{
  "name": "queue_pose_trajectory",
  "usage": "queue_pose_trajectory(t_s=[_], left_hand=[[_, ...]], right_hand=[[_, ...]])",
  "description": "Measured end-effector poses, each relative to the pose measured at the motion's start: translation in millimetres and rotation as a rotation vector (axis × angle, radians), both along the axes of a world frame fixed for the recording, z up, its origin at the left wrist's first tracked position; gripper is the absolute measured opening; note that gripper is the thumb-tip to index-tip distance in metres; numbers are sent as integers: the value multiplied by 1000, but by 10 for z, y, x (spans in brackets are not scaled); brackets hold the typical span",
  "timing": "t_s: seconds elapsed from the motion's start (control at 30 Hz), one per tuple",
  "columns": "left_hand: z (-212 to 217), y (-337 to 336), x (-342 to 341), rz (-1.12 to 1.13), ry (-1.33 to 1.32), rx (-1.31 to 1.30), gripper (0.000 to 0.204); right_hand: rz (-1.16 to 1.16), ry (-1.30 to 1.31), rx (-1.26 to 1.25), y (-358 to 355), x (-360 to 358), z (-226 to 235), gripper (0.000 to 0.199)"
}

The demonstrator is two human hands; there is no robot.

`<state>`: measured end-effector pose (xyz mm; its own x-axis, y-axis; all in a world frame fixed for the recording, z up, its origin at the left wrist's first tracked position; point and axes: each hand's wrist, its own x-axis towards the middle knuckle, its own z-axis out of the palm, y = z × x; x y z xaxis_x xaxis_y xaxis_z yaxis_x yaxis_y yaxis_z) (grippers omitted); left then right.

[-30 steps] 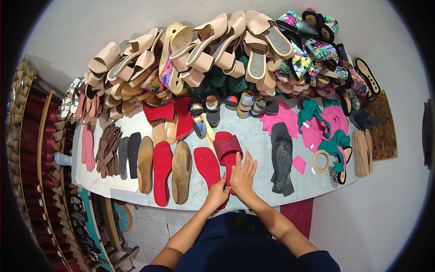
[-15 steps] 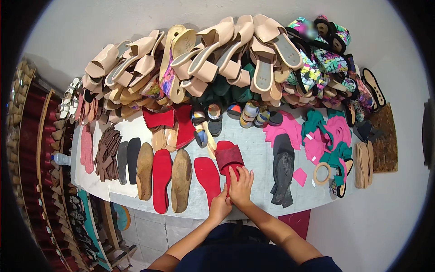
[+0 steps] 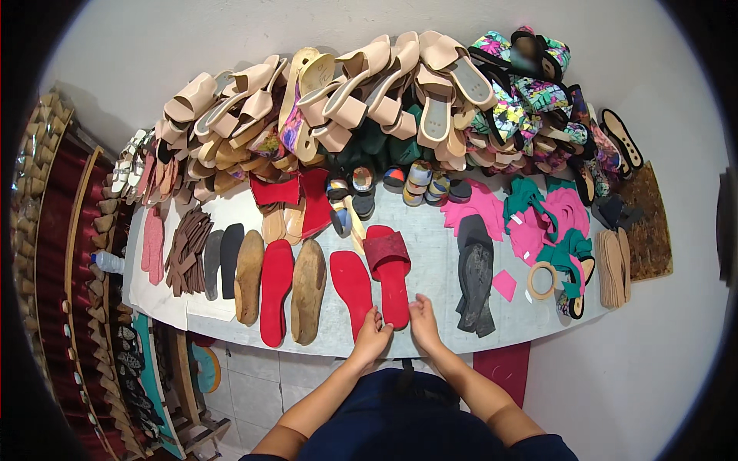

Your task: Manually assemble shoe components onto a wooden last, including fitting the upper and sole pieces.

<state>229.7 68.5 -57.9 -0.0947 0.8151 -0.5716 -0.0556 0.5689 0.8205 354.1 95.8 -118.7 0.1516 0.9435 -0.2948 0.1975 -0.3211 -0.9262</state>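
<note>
A red slide sandal [image 3: 395,296] with a wide dark-red strap [image 3: 386,256] lies on the table in front of me, toe pointing away. At its heel, on the left side, is my left hand [image 3: 373,336], with fingers stretched forward and the thumb at the heel edge. Just right of the heel, my right hand [image 3: 425,323] is open, fingers apart, holding nothing. A flat red insole [image 3: 350,288] lies left of the sandal, its heel end beside my left fingers.
Farther left lie another red insole [image 3: 277,296] and wooden shoe lasts [image 3: 307,296]. Dark grey strips [image 3: 475,280] lie right, with a tape roll [image 3: 543,280] and pink cloth pieces [image 3: 477,207] beyond. Piled sandals [image 3: 354,100] line the back; a shelf stands left.
My right hand has come off the sandal and moved right and nearer to me. The sandal's heel part, covered before, now shows. My left hand stays near the heel.
</note>
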Motion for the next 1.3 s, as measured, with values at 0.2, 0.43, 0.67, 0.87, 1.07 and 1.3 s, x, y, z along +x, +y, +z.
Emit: queue_pose_trajectory(t_s=[0.2,0.43,0.67,0.87,1.07,1.3], left_hand=[[433,77,142,66,-297,-191,57],[258,22,100,188,-354,-118,48],[29,-60,148,165,-177,9,77],[184,17,129,114,-443,-94,62],[184,-29,136,39,-622,-5,45],[240,-88,265,-93,-513,45,63]], right_hand=[[81,359,-349,66,-67,446,62],[287,669,-561,259,138,546,35],[364,800,-586,310,222,475,37],[393,903,-489,270,301,527,38],[503,721,-321,268,393,736,59],[400,1139,-216,788,666,924,60]])
